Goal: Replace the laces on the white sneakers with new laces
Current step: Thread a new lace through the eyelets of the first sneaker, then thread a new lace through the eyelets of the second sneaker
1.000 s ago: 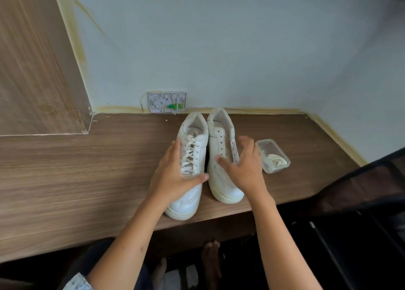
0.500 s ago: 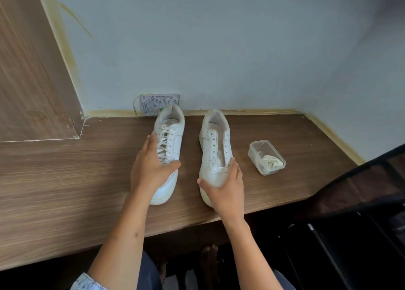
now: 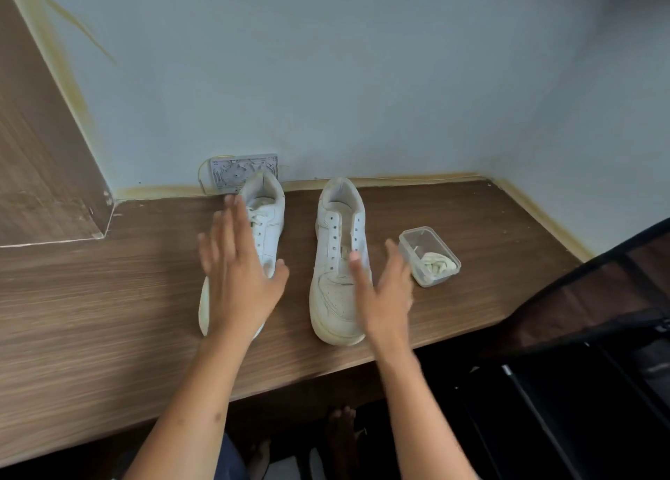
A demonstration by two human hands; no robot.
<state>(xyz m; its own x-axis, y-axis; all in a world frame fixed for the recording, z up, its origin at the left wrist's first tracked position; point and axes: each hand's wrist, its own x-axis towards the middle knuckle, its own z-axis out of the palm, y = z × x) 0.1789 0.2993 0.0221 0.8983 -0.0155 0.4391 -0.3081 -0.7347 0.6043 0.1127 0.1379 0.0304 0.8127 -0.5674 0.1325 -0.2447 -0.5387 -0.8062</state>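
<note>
Wooden desk [image 3: 108, 316] — wall plate [image 3: 232, 171] behind.

I see a matt wood-grain tabletop [image 3: 108, 316], two smooth white leather-look sneakers [image 3: 339, 262], a clear glossy plastic container [image 3: 417, 258] with cream woven laces [image 3: 437, 262], and a matt painted wall [image 3: 362, 81].

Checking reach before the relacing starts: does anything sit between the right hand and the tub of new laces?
Nothing visible does. The right hand is open beside the unlaced sneaker, and the lidless tub with the laces stands just to its right on bare desk.
</note>
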